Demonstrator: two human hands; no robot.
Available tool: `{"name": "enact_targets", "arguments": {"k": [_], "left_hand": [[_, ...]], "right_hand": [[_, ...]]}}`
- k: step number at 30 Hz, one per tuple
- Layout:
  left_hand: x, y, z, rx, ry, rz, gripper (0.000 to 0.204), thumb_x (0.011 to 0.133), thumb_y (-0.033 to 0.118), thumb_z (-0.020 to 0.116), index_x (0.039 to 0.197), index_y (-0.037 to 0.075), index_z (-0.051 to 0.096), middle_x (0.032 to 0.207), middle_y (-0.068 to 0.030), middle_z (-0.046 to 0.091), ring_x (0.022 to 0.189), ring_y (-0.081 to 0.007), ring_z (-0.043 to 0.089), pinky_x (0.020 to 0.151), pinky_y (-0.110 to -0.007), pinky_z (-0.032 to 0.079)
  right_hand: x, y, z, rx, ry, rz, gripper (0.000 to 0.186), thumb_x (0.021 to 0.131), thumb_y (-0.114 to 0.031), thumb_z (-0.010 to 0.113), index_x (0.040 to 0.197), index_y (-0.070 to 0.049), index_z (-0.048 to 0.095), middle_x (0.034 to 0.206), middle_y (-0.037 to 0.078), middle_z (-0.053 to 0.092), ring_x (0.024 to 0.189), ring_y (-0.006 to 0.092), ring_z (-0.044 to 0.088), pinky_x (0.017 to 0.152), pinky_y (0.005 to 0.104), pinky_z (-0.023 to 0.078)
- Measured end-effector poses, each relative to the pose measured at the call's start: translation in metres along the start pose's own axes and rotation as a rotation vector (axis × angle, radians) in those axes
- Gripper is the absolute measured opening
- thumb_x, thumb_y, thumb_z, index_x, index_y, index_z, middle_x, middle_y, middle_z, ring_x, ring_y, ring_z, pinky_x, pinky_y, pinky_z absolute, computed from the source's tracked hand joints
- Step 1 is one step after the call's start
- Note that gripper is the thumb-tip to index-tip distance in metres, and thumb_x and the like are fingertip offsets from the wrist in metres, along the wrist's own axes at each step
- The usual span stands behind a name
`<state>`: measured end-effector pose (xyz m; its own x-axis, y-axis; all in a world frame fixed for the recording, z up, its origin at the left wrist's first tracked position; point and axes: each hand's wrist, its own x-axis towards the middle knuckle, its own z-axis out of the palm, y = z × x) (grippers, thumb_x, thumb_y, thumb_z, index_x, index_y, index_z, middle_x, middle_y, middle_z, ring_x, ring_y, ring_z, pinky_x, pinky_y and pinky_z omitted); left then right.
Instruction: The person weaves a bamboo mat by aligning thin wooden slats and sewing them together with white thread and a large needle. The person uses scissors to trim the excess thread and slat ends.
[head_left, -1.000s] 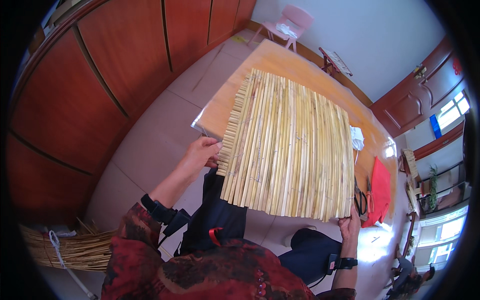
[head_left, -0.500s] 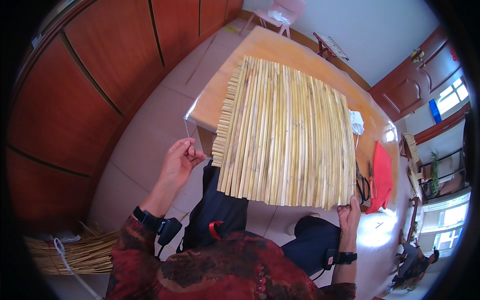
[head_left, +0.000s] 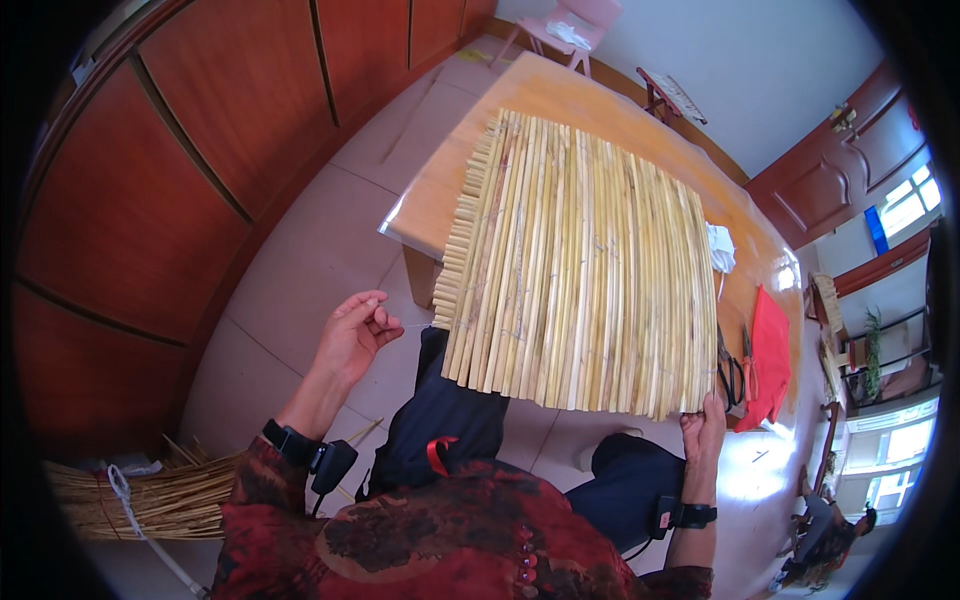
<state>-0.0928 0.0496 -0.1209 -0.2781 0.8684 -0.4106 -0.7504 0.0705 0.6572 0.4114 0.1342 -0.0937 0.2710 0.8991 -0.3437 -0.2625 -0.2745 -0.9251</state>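
A mat of straw-coloured stalks point(head_left: 580, 270), laid side by side and bound with thin thread, covers much of the table and juts over its near edge. At the mat's lower left, my left hand point(head_left: 358, 325) pinches a thin pale thread point(head_left: 418, 325) that runs to the mat's left edge. My right hand point(head_left: 703, 425) grips the mat's near right corner, with the fingers partly hidden by the stalks. More stalk ends show in a layer along the left side.
On the table point(head_left: 440, 200), right of the mat, lie black-handled scissors point(head_left: 735, 378), a red cloth or bag point(head_left: 765, 350) and a white crumpled cloth point(head_left: 720, 248). A stalk bundle point(head_left: 150, 500) rests at lower left beside wooden cabinets point(head_left: 220, 90). Another person point(head_left: 835, 540) sits far right.
The view has shifted slightly, so the mat and table sit a little further right. My left hand still pinches the thread, its fingers slightly lower. My right hand keeps the corner.
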Motion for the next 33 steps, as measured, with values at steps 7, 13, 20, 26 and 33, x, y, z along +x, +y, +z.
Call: {"name": "enact_targets", "arguments": {"k": [7, 13, 20, 26, 33], "left_hand": [[0.001, 0.001, -0.003, 0.066, -0.146, -0.126, 0.014, 0.09, 0.011, 0.046, 0.099, 0.002, 0.053, 0.062, -0.002, 0.052, 0.064, -0.0187, 0.058, 0.071, -0.036, 0.05], [0.001, 0.036, 0.01, -0.056, 0.045, 0.297, 0.016, 0.091, 0.011, 0.045, 0.102, 0.002, 0.051, 0.068, -0.0049, 0.053, 0.07, -0.0188, 0.058, 0.076, -0.035, 0.049], [0.0, 0.096, 0.008, -0.094, 0.095, 0.571, 0.018, 0.092, 0.011, 0.046, 0.107, 0.002, 0.051, 0.079, -0.0033, 0.055, 0.076, -0.015, 0.056, 0.082, -0.034, 0.048], [-0.009, 0.134, -0.034, -0.122, 0.147, 0.737, 0.018, 0.091, 0.009, 0.047, 0.107, 0.002, 0.053, 0.083, -0.004, 0.057, 0.073, -0.0137, 0.056, 0.079, -0.033, 0.049], [-0.022, 0.153, -0.07, 0.037, 0.279, 0.814, 0.018, 0.091, 0.007, 0.046, 0.108, 0.003, 0.051, 0.086, -0.0062, 0.059, 0.067, -0.0122, 0.056, 0.075, -0.033, 0.05]], "right_hand": [[-0.006, -0.007, 0.008, -0.024, -0.024, -0.064, 0.031, 0.092, -0.02, 0.046, 0.121, -0.007, 0.045, 0.089, 0.002, 0.06, 0.062, 0.0104, 0.056, 0.043, 0.0199, 0.042], [-0.002, 0.0, -0.004, -0.033, -0.009, -0.018, 0.028, 0.092, -0.019, 0.045, 0.118, -0.008, 0.046, 0.093, 0.003, 0.061, 0.066, 0.0114, 0.059, 0.041, 0.02, 0.042], [0.003, 0.001, -0.013, -0.061, 0.005, 0.003, 0.027, 0.091, -0.021, 0.048, 0.115, -0.009, 0.048, 0.091, 0.002, 0.06, 0.067, 0.0112, 0.056, 0.044, 0.0215, 0.04], [0.003, 0.001, 0.001, -0.006, 0.037, 0.024, 0.02, 0.092, -0.02, 0.048, 0.108, -0.009, 0.051, 0.077, 0.002, 0.061, 0.055, 0.0097, 0.056, 0.042, 0.0202, 0.045], [0.01, 0.009, -0.025, -0.026, -0.017, 0.016, 0.025, 0.088, -0.022, 0.054, 0.111, -0.011, 0.05, 0.084, 0.0, 0.059, 0.062, 0.0095, 0.053, 0.045, 0.0207, 0.039]]}}
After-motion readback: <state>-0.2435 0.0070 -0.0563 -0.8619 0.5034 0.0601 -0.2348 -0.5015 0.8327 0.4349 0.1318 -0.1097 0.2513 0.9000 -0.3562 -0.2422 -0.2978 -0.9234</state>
